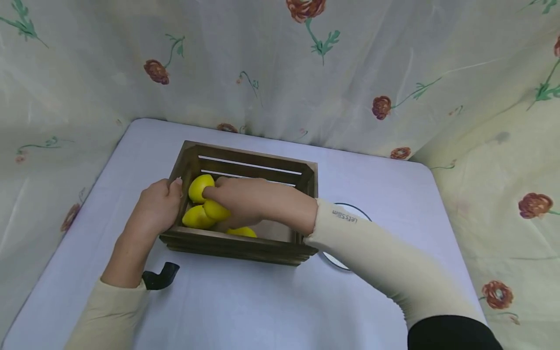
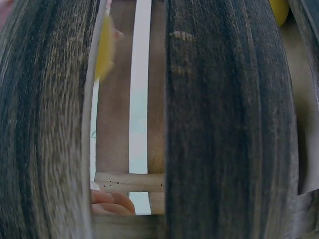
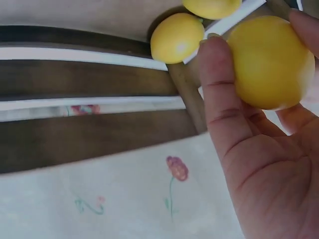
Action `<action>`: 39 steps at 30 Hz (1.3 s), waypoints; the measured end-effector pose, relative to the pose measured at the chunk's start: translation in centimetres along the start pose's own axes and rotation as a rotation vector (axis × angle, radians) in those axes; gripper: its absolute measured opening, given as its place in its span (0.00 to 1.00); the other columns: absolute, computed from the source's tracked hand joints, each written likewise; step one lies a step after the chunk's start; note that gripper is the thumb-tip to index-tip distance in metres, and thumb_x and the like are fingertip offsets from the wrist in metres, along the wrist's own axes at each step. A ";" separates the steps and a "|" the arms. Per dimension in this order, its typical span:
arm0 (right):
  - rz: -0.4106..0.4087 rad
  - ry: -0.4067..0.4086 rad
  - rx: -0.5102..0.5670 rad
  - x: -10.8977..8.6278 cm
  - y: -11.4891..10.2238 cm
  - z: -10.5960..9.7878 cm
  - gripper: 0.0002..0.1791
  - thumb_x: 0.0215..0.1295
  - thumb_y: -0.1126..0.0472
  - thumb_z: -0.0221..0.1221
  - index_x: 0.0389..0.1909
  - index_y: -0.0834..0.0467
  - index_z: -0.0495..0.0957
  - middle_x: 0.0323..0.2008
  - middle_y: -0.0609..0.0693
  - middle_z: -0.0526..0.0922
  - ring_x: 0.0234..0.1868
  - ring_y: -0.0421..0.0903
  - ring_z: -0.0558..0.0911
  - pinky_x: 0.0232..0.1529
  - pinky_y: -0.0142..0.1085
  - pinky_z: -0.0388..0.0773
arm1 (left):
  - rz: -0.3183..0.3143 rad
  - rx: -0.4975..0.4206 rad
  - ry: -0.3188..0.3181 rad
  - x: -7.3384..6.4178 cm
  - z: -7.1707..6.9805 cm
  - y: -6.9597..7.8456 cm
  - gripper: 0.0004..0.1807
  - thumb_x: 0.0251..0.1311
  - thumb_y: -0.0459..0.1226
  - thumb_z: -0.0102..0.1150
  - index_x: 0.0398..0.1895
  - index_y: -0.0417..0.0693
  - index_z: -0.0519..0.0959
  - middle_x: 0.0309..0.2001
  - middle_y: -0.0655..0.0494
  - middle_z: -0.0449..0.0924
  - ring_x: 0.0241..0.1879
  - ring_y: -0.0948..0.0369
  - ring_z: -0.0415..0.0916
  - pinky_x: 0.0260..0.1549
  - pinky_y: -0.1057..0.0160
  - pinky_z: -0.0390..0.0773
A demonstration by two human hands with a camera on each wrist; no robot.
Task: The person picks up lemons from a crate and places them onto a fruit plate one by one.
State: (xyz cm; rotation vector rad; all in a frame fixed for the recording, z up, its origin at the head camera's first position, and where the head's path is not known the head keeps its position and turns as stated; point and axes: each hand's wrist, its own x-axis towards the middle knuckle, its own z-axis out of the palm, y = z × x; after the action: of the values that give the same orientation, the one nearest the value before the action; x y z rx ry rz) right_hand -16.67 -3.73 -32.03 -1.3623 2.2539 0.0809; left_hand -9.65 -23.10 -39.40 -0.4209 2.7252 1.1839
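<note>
A dark wooden slatted crate (image 1: 258,155) stands on the table with several yellow lemons in its left part. My left hand (image 1: 157,206) grips the crate's left end wall; in the left wrist view its fingers (image 2: 113,201) show through a gap between the slats. Inside the crate, my right hand (image 1: 245,199) holds a lemon (image 3: 271,62) between thumb and fingers, seen clearly in the right wrist view. Two more lemons, one (image 3: 178,37) by the slatted wall and another (image 3: 212,7) at the top edge, lie close to it. A further lemon (image 1: 242,232) is partly hidden behind the front wall.
A round white dish with a dark rim (image 1: 356,210) lies right of the crate, largely covered by the right forearm. A black curved piece (image 1: 161,276) is beside the left wrist. White cloth (image 1: 245,301) covers the table, and a flowered curtain (image 1: 271,63) hangs behind.
</note>
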 end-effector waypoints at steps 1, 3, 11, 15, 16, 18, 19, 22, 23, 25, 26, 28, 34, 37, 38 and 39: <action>0.000 0.008 -0.001 -0.5 0.1 -0.2 0.38 0.65 0.56 0.73 0.73 0.50 0.68 0.58 0.49 0.76 0.51 0.44 0.77 0.52 0.38 0.78 | 0.000 -0.003 0.002 0.0 0.0 0.0 0.35 0.84 0.51 0.26 0.52 0.27 0.75 0.38 0.37 0.76 0.37 0.44 0.75 0.33 0.52 0.76; 0.001 0.031 0.000 -1.5 0.3 -0.5 0.39 0.65 0.56 0.72 0.75 0.51 0.67 0.59 0.50 0.76 0.50 0.44 0.78 0.51 0.38 0.79 | 0.003 -0.005 0.005 0.0 0.1 0.0 0.35 0.84 0.51 0.26 0.51 0.27 0.75 0.38 0.36 0.77 0.37 0.44 0.75 0.32 0.52 0.76; -0.009 0.137 0.001 -5.6 1.0 -2.0 0.37 0.64 0.58 0.70 0.73 0.48 0.68 0.55 0.48 0.77 0.44 0.44 0.78 0.46 0.36 0.78 | 0.006 0.014 0.027 0.0 0.1 -0.2 0.32 0.84 0.51 0.26 0.41 0.32 0.74 0.26 0.46 0.67 0.28 0.49 0.70 0.26 0.55 0.72; -0.046 0.197 -0.018 -8.2 1.1 -2.4 0.34 0.65 0.58 0.71 0.71 0.49 0.70 0.53 0.47 0.77 0.43 0.44 0.78 0.45 0.37 0.79 | 0.000 0.011 0.025 0.1 0.2 -0.2 0.33 0.84 0.51 0.26 0.45 0.30 0.75 0.28 0.44 0.69 0.31 0.47 0.72 0.28 0.54 0.74; -0.057 0.212 -0.022 -8.9 1.2 -2.5 0.34 0.64 0.58 0.71 0.71 0.50 0.71 0.53 0.47 0.77 0.43 0.44 0.78 0.46 0.37 0.79 | -0.003 0.012 0.023 0.1 0.2 -0.3 0.34 0.84 0.51 0.26 0.46 0.29 0.75 0.28 0.44 0.69 0.32 0.47 0.72 0.29 0.53 0.74; -0.068 0.236 -0.029 -10.1 1.3 -2.4 0.35 0.64 0.57 0.73 0.70 0.52 0.72 0.54 0.48 0.78 0.44 0.44 0.78 0.49 0.37 0.80 | -0.009 0.019 0.020 0.1 0.2 -0.3 0.34 0.84 0.51 0.26 0.48 0.28 0.75 0.30 0.43 0.70 0.34 0.45 0.73 0.32 0.51 0.75; -0.066 0.245 -0.026 -10.7 1.3 -2.4 0.35 0.64 0.56 0.73 0.70 0.52 0.72 0.54 0.48 0.78 0.44 0.44 0.78 0.49 0.38 0.80 | -0.013 0.021 0.018 0.1 0.2 -0.3 0.35 0.84 0.51 0.26 0.48 0.28 0.75 0.30 0.42 0.70 0.34 0.45 0.73 0.33 0.51 0.75; -0.043 0.258 -0.011 -12.5 1.6 -2.1 0.36 0.64 0.55 0.74 0.70 0.53 0.72 0.55 0.49 0.79 0.45 0.45 0.80 0.48 0.39 0.82 | -0.019 0.020 0.012 0.1 0.3 -0.3 0.35 0.84 0.52 0.26 0.49 0.28 0.75 0.32 0.41 0.71 0.36 0.44 0.73 0.34 0.50 0.75; -0.027 0.259 -0.003 -13.1 1.7 -1.9 0.36 0.64 0.54 0.74 0.71 0.53 0.72 0.55 0.49 0.80 0.44 0.45 0.80 0.47 0.40 0.83 | -0.019 0.022 0.012 0.1 0.3 -0.3 0.35 0.84 0.52 0.26 0.49 0.29 0.74 0.32 0.41 0.71 0.36 0.44 0.73 0.34 0.50 0.75; 0.006 0.263 0.013 -14.3 2.0 -1.6 0.36 0.64 0.53 0.74 0.71 0.53 0.71 0.56 0.49 0.80 0.43 0.45 0.81 0.45 0.41 0.83 | -0.015 0.024 0.014 0.2 0.3 -0.3 0.34 0.84 0.52 0.26 0.48 0.29 0.75 0.32 0.40 0.72 0.37 0.44 0.73 0.34 0.50 0.75; 0.018 0.271 0.020 -14.9 2.2 -1.4 0.37 0.64 0.53 0.74 0.71 0.54 0.71 0.56 0.49 0.80 0.42 0.45 0.81 0.44 0.41 0.83 | -0.013 0.024 0.015 0.2 0.3 -0.3 0.34 0.84 0.52 0.26 0.48 0.30 0.75 0.33 0.40 0.73 0.37 0.43 0.73 0.34 0.49 0.75; 0.049 0.290 0.040 -16.0 2.6 -0.8 0.37 0.64 0.53 0.74 0.71 0.54 0.71 0.56 0.48 0.80 0.41 0.44 0.81 0.42 0.41 0.83 | -0.009 0.025 0.013 0.2 0.3 -0.2 0.34 0.84 0.52 0.26 0.47 0.30 0.75 0.33 0.39 0.72 0.37 0.43 0.73 0.34 0.49 0.75; 0.124 0.348 0.134 -18.4 4.1 1.5 0.35 0.63 0.55 0.73 0.69 0.52 0.72 0.54 0.43 0.80 0.41 0.41 0.79 0.40 0.39 0.80 | -0.006 0.037 0.012 0.1 0.2 -0.2 0.34 0.84 0.51 0.26 0.47 0.29 0.75 0.34 0.38 0.75 0.35 0.44 0.74 0.32 0.50 0.76; 0.137 0.377 0.164 -19.2 4.9 2.9 0.35 0.64 0.55 0.73 0.71 0.52 0.71 0.55 0.42 0.80 0.42 0.40 0.78 0.42 0.39 0.80 | -0.003 0.043 0.015 0.1 0.2 -0.2 0.35 0.84 0.51 0.25 0.49 0.27 0.75 0.38 0.34 0.77 0.38 0.42 0.75 0.34 0.46 0.78; 0.141 0.388 0.172 -19.4 5.2 3.3 0.36 0.64 0.55 0.73 0.71 0.52 0.71 0.55 0.42 0.80 0.43 0.40 0.78 0.42 0.40 0.80 | 0.000 0.043 0.014 0.2 0.2 -0.2 0.36 0.84 0.51 0.25 0.51 0.26 0.75 0.41 0.32 0.78 0.39 0.41 0.76 0.36 0.44 0.78; 0.147 0.401 0.178 -19.7 5.5 3.7 0.37 0.64 0.55 0.73 0.72 0.53 0.70 0.56 0.43 0.80 0.43 0.40 0.78 0.43 0.40 0.80 | 0.001 0.038 0.010 0.2 0.2 -0.1 0.36 0.84 0.51 0.25 0.53 0.25 0.74 0.44 0.30 0.78 0.42 0.40 0.76 0.38 0.41 0.79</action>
State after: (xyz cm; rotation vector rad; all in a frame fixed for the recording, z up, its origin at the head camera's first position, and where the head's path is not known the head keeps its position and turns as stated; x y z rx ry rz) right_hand -12.52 16.20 -27.61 -1.1996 2.6127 -0.3658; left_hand -9.77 -23.04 -39.70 -0.4223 2.7521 1.1314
